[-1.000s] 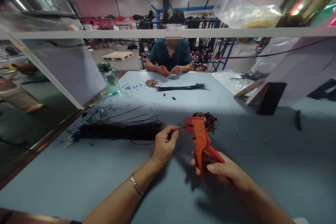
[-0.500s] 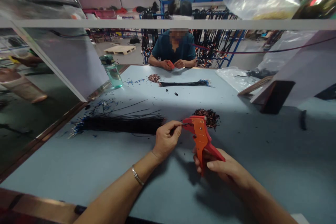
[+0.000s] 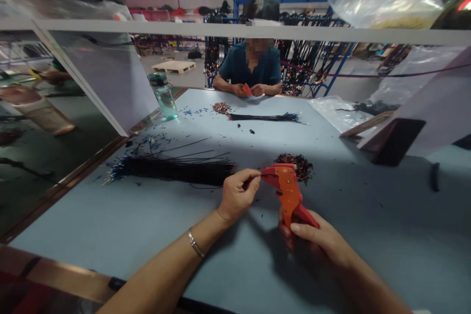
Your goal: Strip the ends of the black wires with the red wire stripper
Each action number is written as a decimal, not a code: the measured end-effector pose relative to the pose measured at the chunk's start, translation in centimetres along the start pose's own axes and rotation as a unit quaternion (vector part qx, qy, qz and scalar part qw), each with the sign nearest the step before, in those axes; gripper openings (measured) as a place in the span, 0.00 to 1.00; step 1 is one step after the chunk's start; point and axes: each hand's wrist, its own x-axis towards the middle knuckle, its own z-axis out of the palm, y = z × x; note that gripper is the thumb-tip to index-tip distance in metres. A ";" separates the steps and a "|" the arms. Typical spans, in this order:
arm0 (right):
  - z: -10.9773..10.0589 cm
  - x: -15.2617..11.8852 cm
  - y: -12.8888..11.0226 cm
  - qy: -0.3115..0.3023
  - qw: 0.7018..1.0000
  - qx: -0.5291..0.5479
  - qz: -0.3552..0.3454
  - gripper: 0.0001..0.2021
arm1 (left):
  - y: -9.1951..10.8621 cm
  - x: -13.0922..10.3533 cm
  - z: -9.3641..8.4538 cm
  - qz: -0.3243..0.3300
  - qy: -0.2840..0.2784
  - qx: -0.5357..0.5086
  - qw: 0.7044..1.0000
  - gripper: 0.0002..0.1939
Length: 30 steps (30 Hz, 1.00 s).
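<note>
My left hand [image 3: 240, 194] pinches a thin black wire [image 3: 264, 174] whose end lies in the jaws of a red and orange wire stripper [image 3: 289, 189]. The fingers of my right hand [image 3: 312, 235] are wrapped round the stripper's handles. Left of my left hand lies a large bundle of black wires [image 3: 180, 170] with blue and silver tips at its far left end. Just behind the stripper is a pile of small dark and copper-coloured scraps [image 3: 303, 167].
Across the table [image 3: 147, 235], a person [image 3: 253, 66] holds a red tool. Near that person are a smaller wire bundle [image 3: 265, 117], a copper-coloured pile [image 3: 221, 107] and a greenish cup [image 3: 167, 103]. A dark block [image 3: 399, 141] leans at the right; a shelf [image 3: 206, 30] crosses above.
The whole view has shifted a little, so most things appear farther right. The handles of the stripper look closer together in my right hand. My left hand still pinches the wire at the jaws.
</note>
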 end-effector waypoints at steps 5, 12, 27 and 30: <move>0.2 0.1 -0.2 0.003 1.000 -0.010 -0.003 0.16 | 0.0 -0.1 0.1 -0.022 0.006 -0.007 1.000 0.10; 0.0 0.0 -0.1 -0.003 1.000 -0.017 -0.006 0.15 | 0.0 0.0 0.1 -0.043 0.008 -0.024 0.999 0.10; 0.1 -0.1 -0.1 0.017 1.000 -0.007 0.012 0.16 | 0.3 0.2 0.0 -0.042 0.010 -0.037 0.998 0.11; 0.0 -0.1 0.3 0.024 1.000 -0.009 0.010 0.17 | 0.3 0.2 0.0 -0.040 0.011 -0.036 0.998 0.10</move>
